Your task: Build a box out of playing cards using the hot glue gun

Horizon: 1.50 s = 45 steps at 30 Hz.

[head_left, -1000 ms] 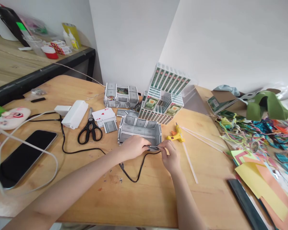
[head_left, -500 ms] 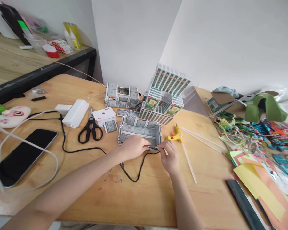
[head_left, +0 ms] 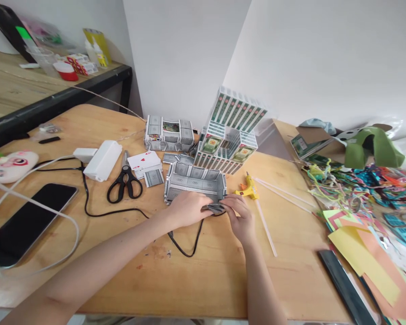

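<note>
My left hand (head_left: 188, 208) and my right hand (head_left: 241, 217) pinch a grey-patterned playing card (head_left: 214, 207) between them, one at each end. The card looks bent and hangs just at the near side of an open box made of grey-backed playing cards (head_left: 196, 173). Part of the box's front is hidden by my left hand; whether the card touches the box I cannot tell. To the right of my right hand lies a yellow glue gun (head_left: 249, 189) with a clear glue stick (head_left: 266, 228) in its back.
Black scissors (head_left: 124, 183) and loose playing cards (head_left: 144, 160) lie left of the box. Behind stand stacked card packs (head_left: 219, 140) and another card-built piece (head_left: 169, 133). A black cable (head_left: 118, 211) runs below my hands. A phone (head_left: 34, 221) lies left, coloured paper (head_left: 362, 257) right.
The card between my hands has tilted, so more of its face shows. My right fingers have shifted slightly along its end. The whole view has moved a little to the right.
</note>
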Tool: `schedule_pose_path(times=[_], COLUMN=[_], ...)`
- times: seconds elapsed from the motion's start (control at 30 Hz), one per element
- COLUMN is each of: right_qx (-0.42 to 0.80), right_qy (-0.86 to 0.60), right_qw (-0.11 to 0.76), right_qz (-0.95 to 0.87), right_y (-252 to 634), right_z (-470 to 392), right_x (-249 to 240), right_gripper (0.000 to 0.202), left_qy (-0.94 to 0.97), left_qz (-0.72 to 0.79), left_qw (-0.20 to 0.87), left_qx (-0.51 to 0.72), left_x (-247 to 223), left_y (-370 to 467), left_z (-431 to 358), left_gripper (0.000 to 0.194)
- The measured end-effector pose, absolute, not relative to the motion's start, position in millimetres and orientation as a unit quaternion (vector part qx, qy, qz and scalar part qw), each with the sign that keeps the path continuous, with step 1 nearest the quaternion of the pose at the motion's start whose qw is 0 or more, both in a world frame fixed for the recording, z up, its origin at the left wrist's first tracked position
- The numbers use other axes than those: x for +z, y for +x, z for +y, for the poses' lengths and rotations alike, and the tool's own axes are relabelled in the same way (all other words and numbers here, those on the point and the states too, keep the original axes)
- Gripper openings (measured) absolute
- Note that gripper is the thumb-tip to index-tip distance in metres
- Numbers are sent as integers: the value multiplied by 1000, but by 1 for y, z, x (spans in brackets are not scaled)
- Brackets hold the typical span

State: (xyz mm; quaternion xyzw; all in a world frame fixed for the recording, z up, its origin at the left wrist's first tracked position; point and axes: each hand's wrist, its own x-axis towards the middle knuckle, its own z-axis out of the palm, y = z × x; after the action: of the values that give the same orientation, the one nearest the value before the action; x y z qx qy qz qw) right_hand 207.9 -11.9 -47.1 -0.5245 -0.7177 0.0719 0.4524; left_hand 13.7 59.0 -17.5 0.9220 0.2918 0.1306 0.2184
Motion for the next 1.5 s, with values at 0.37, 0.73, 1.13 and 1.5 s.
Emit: schedule_pose_path(times=[0.37,0.73,1.13,1.5], right_qx=[-4,178,194,189], right_qy=[-591,-608,-618,-626], right_qw=[596,622,611,565], right_qz=[-543,-461,-456,-503], right_y=[216,215,213,207], right_z=[-24,-30,-33,-34], right_x=[-39,-50,-51,-45], right_gripper=[8,12,13,9], left_qy=[925,926,916,930], left_qz=[300,218,242,262], left_qw=[189,91,79,48], left_qx=[135,293,311,252], left_x=[-25,-27,-34,-38], left_y=[12,26,32,36], left_z=[61,42,36,35], left_gripper=[20,10,11,19])
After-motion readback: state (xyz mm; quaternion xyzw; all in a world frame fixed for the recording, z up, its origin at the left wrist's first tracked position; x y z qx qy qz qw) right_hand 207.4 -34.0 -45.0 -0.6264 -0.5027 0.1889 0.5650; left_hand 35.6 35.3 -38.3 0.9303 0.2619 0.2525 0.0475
